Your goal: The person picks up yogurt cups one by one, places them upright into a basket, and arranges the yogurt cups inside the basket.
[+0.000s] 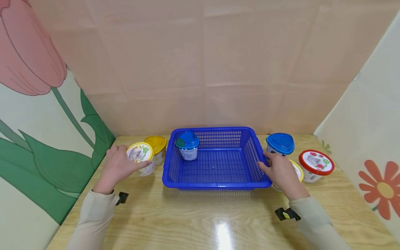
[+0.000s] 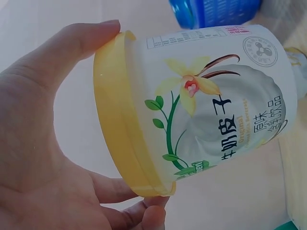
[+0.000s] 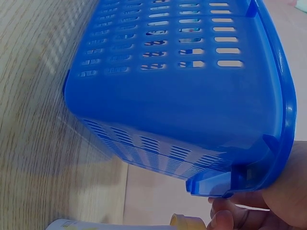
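Observation:
My left hand (image 1: 118, 164) pinches a white cup with a yellow-rimmed lid (image 1: 139, 152) by that lid, left of the basket. In the left wrist view, thumb and fingers lie on opposite sides of the lid, and the white cup (image 2: 206, 100) shows a flower print. On the other side, my right hand (image 1: 281, 171) grips the right rim of a blue plastic basket (image 1: 212, 185). The right wrist view shows the fingers under the rim of the basket (image 3: 163, 100). A blue-lidded cup (image 1: 188, 146) stands upright in the basket's back left corner.
A cup with a solid yellow lid (image 1: 156, 143) stands between the left hand and basket. Right of the basket are a blue-lidded cup (image 1: 280, 143), a red-lidded tub (image 1: 316, 163) and a yellow-rimmed cup (image 1: 298, 171) partly behind my hand. Walls border the wooden table (image 1: 175, 222).

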Demonstrator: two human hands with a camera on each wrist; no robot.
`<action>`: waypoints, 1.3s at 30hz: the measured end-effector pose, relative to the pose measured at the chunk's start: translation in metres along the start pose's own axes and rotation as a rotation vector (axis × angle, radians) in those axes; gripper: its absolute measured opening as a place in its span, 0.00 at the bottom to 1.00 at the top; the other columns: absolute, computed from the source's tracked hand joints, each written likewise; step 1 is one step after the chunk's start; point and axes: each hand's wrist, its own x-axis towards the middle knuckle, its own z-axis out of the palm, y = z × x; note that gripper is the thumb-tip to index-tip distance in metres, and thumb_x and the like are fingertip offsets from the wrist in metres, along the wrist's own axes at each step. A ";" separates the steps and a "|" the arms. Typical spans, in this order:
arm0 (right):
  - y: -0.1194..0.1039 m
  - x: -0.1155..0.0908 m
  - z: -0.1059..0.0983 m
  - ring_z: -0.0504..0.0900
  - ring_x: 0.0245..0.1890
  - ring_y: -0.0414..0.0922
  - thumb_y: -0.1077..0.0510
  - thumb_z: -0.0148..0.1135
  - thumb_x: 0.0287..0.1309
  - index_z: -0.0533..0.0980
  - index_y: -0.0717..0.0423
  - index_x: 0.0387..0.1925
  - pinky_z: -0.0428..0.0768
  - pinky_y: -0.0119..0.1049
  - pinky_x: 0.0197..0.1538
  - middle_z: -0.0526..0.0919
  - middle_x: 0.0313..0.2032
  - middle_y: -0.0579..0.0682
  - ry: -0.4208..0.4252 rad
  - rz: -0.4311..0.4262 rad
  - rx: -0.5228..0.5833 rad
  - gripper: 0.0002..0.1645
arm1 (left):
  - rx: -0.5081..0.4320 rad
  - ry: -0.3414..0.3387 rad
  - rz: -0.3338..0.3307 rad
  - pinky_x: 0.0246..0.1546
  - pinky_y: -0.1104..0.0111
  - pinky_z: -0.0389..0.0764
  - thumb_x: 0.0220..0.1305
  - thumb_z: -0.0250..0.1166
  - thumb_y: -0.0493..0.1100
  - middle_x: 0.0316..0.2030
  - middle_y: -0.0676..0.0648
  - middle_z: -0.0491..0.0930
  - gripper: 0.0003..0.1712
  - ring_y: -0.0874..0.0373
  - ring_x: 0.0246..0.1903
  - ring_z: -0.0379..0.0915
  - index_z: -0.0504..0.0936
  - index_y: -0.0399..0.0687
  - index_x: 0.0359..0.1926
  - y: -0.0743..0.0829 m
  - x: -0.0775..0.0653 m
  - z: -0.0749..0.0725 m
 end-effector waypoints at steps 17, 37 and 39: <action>0.001 -0.001 0.002 0.83 0.33 0.53 0.50 0.65 0.65 0.71 0.71 0.63 0.84 0.53 0.40 0.84 0.41 0.66 0.018 -0.009 -0.008 0.35 | -0.040 0.051 0.008 0.36 0.59 0.60 0.47 0.73 0.72 0.43 0.33 0.68 0.54 0.40 0.44 0.58 0.71 0.26 0.52 0.017 0.002 -0.006; 0.000 0.000 0.001 0.82 0.32 0.52 0.49 0.65 0.65 0.70 0.70 0.64 0.85 0.53 0.40 0.84 0.43 0.67 -0.007 0.013 -0.007 0.36 | -0.090 0.076 0.002 0.38 0.61 0.63 0.47 0.73 0.72 0.46 0.36 0.67 0.59 0.44 0.47 0.58 0.69 0.27 0.61 0.034 0.003 -0.007; -0.001 0.000 0.000 0.83 0.33 0.53 0.49 0.65 0.65 0.70 0.70 0.65 0.84 0.53 0.40 0.84 0.43 0.68 -0.012 0.016 -0.006 0.36 | -0.091 0.083 0.010 0.38 0.61 0.63 0.46 0.74 0.72 0.45 0.36 0.67 0.58 0.44 0.46 0.58 0.70 0.26 0.60 0.035 0.004 -0.006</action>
